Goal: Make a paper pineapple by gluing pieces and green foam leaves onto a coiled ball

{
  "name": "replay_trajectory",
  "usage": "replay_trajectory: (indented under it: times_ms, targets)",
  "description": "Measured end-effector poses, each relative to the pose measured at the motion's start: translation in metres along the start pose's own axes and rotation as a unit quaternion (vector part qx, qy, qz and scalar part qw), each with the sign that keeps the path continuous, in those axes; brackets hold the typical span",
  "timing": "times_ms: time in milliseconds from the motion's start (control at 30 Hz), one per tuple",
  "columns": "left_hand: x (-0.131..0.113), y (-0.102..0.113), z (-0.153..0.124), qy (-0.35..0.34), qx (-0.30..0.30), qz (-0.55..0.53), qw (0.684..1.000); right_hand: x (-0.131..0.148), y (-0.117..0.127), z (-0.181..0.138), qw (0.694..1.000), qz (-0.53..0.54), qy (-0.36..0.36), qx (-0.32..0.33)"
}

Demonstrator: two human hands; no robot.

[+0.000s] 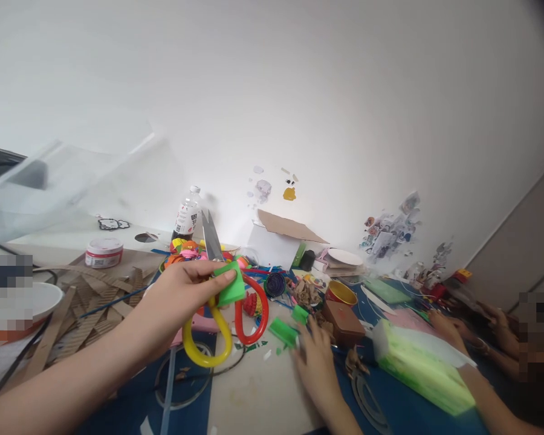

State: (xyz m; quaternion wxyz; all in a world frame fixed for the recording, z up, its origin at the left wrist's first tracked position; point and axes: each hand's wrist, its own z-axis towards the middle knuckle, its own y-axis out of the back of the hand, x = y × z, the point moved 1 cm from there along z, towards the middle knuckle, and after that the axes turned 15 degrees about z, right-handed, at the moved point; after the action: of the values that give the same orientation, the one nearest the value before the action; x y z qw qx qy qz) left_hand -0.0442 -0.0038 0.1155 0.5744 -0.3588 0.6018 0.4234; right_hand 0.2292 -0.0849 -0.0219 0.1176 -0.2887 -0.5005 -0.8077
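L hand (185, 287), reaching in from the lower left to ctr, is closed w/ thumb on top: it grips scissors (239, 320) near the pivot, plus a green pc (230, 284) pressed under the thumb. Blades point up, a bit left, tips slightly apart; the yellow & red handle loops hang below the hand, just below ctr of frame.

R hand (317, 359), btm ctr-right, is low over the table w/ fingers spread & a bit bent. Fingertips are at a green strip (283, 332) and a small green scrap (300, 313); can't tell if they pinch either one. Tiny green bits lie just left of it on a pale board (249, 393), btm ctr.

Right of R hand: brown box (343, 322), w/ yellow cup (341, 294) just behind it, then a green-&-white pack (426, 368) at lower right and a grey protractor (366, 402) nearer the btm edge. Another person's hand (446, 326) is past the pack, far right; can't tell what it holds.

Left side: cardboard strips (109, 296) in a pile, mid-left, w/ white tub (104, 252) behind. Bottle (188, 214) w/ dark liquid & white cap stands upright by the wall (299, 90), left of ctr, behind the blades.
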Motion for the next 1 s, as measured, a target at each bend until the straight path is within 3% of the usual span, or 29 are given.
replay_trajectory:
  times_ms: [67,100,133,200,267,367,467,567,633,700,833,933,1000]
  targets:
    - [-0.001,0.0,-0.001,0.003,0.0,0.008,1.0,0.001,0.005,0.008,0.995,0.07,-0.022,-0.06]
    - [-0.001,0.0,-0.001,0.002,-0.001,0.012,1.0,0.007,0.005,0.008,0.989,0.143,-0.011,-0.043]
    - [-0.001,0.0,-0.001,0.0,-0.003,0.013,1.0,0.017,0.004,0.006,0.973,0.231,0.009,-0.002]
    - [0.001,-0.002,-0.001,-0.004,-0.002,0.016,1.0,0.044,0.001,-0.003,0.908,0.39,0.074,0.132]
    - [0.003,-0.006,-0.002,-0.009,0.004,0.021,1.0,0.075,-0.003,-0.014,0.865,0.456,0.095,0.188]
    - [0.007,-0.012,-0.004,-0.012,-0.008,0.046,0.999,0.105,-0.006,-0.024,0.885,0.426,0.075,0.173]
    - [0.01,-0.016,-0.004,-0.025,-0.031,0.058,0.998,0.106,-0.007,-0.024,0.912,0.379,0.079,0.133]
    - [0.013,-0.017,-0.001,-0.023,-0.032,0.048,0.998,0.08,-0.001,-0.015,0.954,0.275,0.099,0.071]
    - [0.014,-0.016,0.002,-0.014,-0.033,0.04,0.999,0.055,0.008,-0.003,0.979,0.177,0.099,-0.011]
    - [0.015,-0.015,0.003,-0.006,-0.029,0.039,0.999,0.031,0.02,0.012,0.988,0.099,0.087,-0.077]
    - [0.011,-0.015,-0.001,-0.01,-0.011,0.054,0.998,0.014,0.035,0.038,0.987,0.047,0.118,-0.095]
    - [0.006,-0.017,-0.006,-0.035,-0.005,0.086,0.996,0.042,0.032,0.039,0.976,0.161,0.135,-0.054]
    - [0.005,-0.02,-0.009,-0.04,-0.015,0.097,0.994,0.071,0.022,0.033,0.927,0.349,0.106,0.089]
